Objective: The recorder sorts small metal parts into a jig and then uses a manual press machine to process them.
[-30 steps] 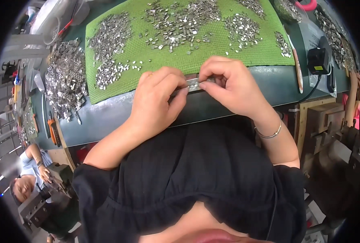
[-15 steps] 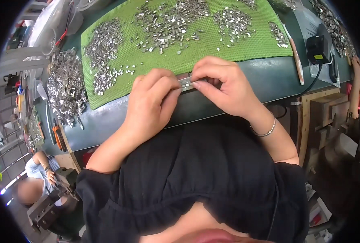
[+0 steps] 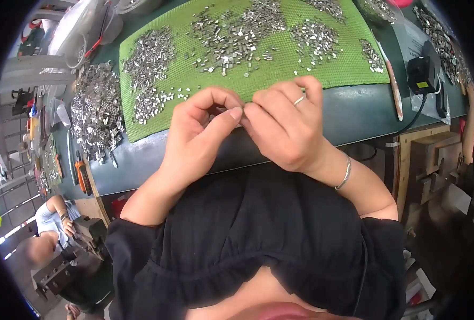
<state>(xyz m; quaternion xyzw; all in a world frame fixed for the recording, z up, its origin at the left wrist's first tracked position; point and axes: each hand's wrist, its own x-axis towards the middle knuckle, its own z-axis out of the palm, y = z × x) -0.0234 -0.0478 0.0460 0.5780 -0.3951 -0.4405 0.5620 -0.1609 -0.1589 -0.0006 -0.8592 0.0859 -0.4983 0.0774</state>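
Observation:
My left hand and my right hand meet at the fingertips over the front edge of the green textured mat. Thumb and fingers of my left hand are pinched together; the fingers of my right hand are curled in, its back turned up. Whatever lies between them is hidden by the fingers. Small silvery metal pieces lie on the mat beyond my hands, in a left group, a middle group and a right group. A few pieces lie near my left hand.
Left of the mat rises a heap of linked metal parts, with orange-handled pliers nearer. On the right are a white-and-brown stick-like tool, a black power adapter and another metal heap. A co-worker sits lower left.
Earlier a flat metal strip showed between my fingertips; now the fingers cover it. My right hand has rolled over, back up, and my left thumb has come up to meet it.

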